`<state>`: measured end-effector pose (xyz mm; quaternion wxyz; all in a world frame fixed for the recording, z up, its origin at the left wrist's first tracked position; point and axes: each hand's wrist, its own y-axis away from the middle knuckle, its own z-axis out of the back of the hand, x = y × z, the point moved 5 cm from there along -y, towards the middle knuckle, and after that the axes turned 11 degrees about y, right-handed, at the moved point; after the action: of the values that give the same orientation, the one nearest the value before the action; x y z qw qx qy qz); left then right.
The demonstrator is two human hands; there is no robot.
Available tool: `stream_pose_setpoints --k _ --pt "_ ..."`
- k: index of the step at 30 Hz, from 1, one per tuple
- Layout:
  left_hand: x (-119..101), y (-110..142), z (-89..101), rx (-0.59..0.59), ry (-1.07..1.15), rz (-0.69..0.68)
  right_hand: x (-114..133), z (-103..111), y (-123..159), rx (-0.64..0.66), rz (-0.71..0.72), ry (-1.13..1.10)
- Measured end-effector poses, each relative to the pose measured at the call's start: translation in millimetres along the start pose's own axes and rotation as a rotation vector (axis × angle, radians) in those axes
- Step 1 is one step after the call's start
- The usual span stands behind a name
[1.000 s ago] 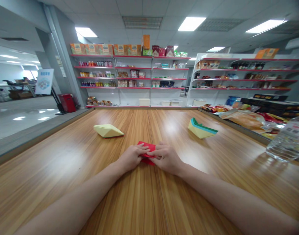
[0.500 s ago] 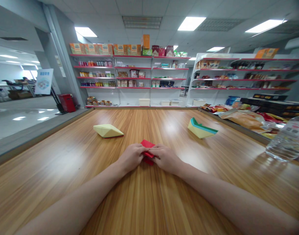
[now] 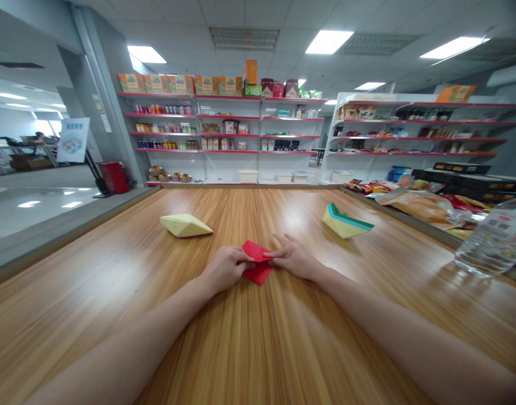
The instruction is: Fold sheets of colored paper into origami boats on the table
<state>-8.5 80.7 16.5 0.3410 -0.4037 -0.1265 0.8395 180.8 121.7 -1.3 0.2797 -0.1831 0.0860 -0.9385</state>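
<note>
A small folded piece of red paper point(image 3: 258, 274) is between my two hands, low over the middle of the table. My left hand point(image 3: 227, 268) pinches its left side, thumb on top. On the right, my right hand point(image 3: 295, 259) grips the paper's edge between thumb and index finger, its other fingers raised and spread. Beyond my left hand lies a pale yellow folded paper boat point(image 3: 185, 225), tipped over with its underside up. A second paper boat point(image 3: 348, 222), yellow with blue and green layers, sits upright past my right hand.
The wood-grain table point(image 3: 224, 349) has a raised dark edge. At right stand a clear plastic bottle point(image 3: 489, 242) and a heap of packaged snacks point(image 3: 435, 202). Shelves of goods point(image 3: 228, 132) line the back, with a sign point(image 3: 73, 139) on a stand at left.
My right hand has shifted slightly right and its fingers have spread apart. More of the red paper shows now, opened wider below the fingers. Both boats stay in place.
</note>
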Motion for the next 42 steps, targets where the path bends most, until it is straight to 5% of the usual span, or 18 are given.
stream_pose_setpoints --k 7,16,22,26,33,42 --pt "6.1 0.3 8.0 -0.064 -0.045 0.099 -25.0 9.4 0.6 -0.038 -0.056 0.040" --pt "11.4 1.0 10.6 -0.151 0.066 0.188 33.5 25.8 14.2 -0.372 0.313 0.052" --pt "17.2 -0.1 5.9 -0.145 0.301 0.257 73.2 18.1 22.5 -0.167 0.472 0.198" --pt "19.4 0.1 1.7 -0.123 0.449 0.271 67.1 10.8 20.1 -0.075 0.414 0.230" --pt "32.5 5.6 4.8 -0.305 0.498 0.410 59.6 0.1 17.0 0.058 0.360 0.241" --pt "34.5 0.9 4.3 -0.250 0.328 0.268 58.7 -3.6 14.8 0.168 0.311 0.240"
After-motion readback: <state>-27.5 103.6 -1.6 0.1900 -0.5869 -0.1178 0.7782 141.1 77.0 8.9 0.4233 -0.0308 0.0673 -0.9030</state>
